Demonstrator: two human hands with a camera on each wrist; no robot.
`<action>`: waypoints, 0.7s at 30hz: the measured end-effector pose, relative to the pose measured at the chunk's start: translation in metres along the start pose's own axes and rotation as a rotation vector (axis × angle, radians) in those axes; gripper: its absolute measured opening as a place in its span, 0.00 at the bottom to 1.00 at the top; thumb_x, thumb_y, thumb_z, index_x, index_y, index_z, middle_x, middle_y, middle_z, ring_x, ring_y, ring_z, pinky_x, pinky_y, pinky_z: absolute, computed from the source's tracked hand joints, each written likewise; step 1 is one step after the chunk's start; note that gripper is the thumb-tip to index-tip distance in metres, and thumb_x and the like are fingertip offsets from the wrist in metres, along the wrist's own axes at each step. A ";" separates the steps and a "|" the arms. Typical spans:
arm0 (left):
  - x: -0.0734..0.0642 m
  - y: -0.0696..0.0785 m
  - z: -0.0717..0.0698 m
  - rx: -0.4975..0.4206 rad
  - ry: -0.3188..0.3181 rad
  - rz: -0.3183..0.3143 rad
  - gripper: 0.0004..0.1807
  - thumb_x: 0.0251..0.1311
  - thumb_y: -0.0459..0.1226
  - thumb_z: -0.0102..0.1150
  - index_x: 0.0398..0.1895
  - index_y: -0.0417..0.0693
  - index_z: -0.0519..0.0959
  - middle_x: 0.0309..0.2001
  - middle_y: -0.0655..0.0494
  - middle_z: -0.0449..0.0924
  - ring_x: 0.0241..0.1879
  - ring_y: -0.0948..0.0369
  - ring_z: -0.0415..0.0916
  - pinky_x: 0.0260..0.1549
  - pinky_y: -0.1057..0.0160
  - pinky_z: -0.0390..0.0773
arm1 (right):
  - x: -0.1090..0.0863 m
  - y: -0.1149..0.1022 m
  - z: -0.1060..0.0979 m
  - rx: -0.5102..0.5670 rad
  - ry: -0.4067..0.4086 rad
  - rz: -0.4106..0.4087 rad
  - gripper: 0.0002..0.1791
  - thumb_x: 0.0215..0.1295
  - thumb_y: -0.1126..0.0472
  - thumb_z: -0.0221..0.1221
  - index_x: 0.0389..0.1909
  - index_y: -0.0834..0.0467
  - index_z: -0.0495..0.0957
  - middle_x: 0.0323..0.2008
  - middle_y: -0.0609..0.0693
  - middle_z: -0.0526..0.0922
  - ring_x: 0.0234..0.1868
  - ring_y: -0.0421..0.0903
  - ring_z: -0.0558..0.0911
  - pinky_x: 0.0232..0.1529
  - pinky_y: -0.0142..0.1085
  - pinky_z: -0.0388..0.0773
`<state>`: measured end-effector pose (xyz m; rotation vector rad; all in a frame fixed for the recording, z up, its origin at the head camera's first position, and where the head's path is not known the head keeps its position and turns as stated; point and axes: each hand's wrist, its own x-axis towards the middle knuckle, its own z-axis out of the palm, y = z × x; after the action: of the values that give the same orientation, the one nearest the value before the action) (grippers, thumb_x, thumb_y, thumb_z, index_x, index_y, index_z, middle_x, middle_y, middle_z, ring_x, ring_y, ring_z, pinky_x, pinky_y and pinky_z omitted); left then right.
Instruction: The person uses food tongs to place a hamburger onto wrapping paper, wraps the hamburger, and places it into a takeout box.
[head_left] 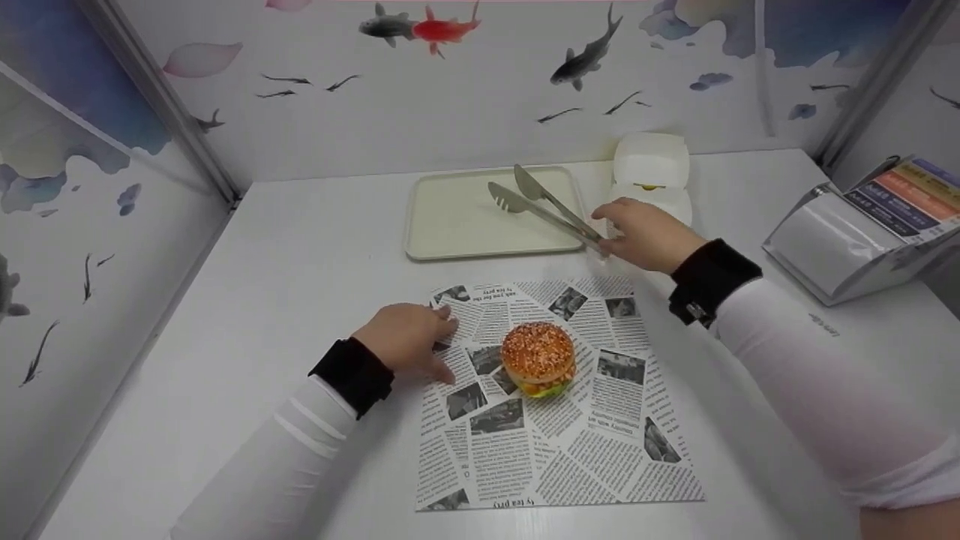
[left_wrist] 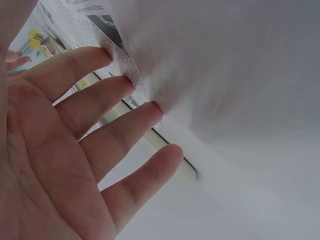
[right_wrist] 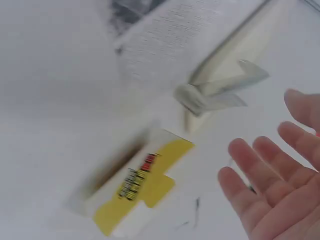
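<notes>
A sesame-topped burger (head_left: 538, 358) sits on a sheet of newsprint-patterned paper (head_left: 510, 465) in the middle of the table. My left hand (head_left: 405, 337) is at the sheet's left edge, and its fingertips (left_wrist: 156, 109) are right at the paper in the left wrist view. Metal tongs (head_left: 551, 214) lie across the cream tray (head_left: 457, 217), with their handle end past its near right corner. Beside that handle end is my right hand (head_left: 649, 232); the right wrist view shows its fingers (right_wrist: 245, 160) spread and apart from the tongs (right_wrist: 215, 95).
An opened white burger box (head_left: 651, 161) stands behind my right hand, and its yellow label (right_wrist: 145, 175) shows in the right wrist view. At the right table edge is a silvery pouch or dispenser with coloured labels (head_left: 862, 225). Printed wall panels (head_left: 487, 97) enclose the table.
</notes>
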<state>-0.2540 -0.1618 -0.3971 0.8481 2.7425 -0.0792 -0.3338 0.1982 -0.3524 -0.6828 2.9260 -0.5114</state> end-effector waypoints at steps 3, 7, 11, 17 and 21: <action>0.003 -0.001 -0.003 0.004 0.000 0.018 0.37 0.51 0.59 0.77 0.60 0.49 0.81 0.75 0.46 0.72 0.60 0.40 0.83 0.59 0.43 0.83 | -0.019 -0.016 -0.020 -0.036 -0.017 -0.060 0.27 0.76 0.59 0.61 0.70 0.67 0.72 0.68 0.68 0.77 0.67 0.65 0.78 0.69 0.60 0.74; 0.014 -0.004 -0.009 -0.040 -0.042 0.016 0.41 0.53 0.55 0.79 0.70 0.53 0.78 0.79 0.49 0.68 0.71 0.43 0.75 0.70 0.45 0.76 | -0.046 -0.034 -0.030 -0.092 -0.035 -0.138 0.27 0.74 0.56 0.64 0.69 0.64 0.74 0.64 0.64 0.81 0.65 0.63 0.81 0.67 0.59 0.78; 0.028 -0.003 -0.018 -0.065 -0.083 0.012 0.45 0.54 0.51 0.79 0.76 0.56 0.73 0.80 0.52 0.65 0.77 0.45 0.68 0.76 0.47 0.70 | -0.065 -0.043 -0.026 -0.116 -0.063 -0.171 0.28 0.74 0.55 0.64 0.70 0.63 0.74 0.65 0.62 0.81 0.66 0.62 0.81 0.67 0.58 0.79; 0.051 -0.002 -0.027 -0.045 0.043 -0.054 0.32 0.62 0.55 0.72 0.65 0.50 0.82 0.66 0.49 0.83 0.65 0.48 0.82 0.67 0.47 0.80 | -0.070 -0.037 -0.014 -0.045 -0.046 -0.170 0.29 0.76 0.54 0.63 0.71 0.63 0.73 0.67 0.62 0.80 0.66 0.62 0.81 0.67 0.59 0.78; 0.068 -0.003 -0.028 -0.045 0.119 -0.113 0.27 0.66 0.51 0.71 0.62 0.46 0.83 0.57 0.48 0.88 0.59 0.49 0.85 0.62 0.49 0.82 | -0.065 -0.030 -0.007 0.035 -0.037 -0.135 0.29 0.77 0.53 0.62 0.72 0.62 0.73 0.68 0.62 0.80 0.65 0.61 0.81 0.67 0.60 0.78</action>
<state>-0.3162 -0.1230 -0.3886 0.7072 2.8901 0.0108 -0.2643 0.2041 -0.3343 -0.8792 2.8429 -0.5552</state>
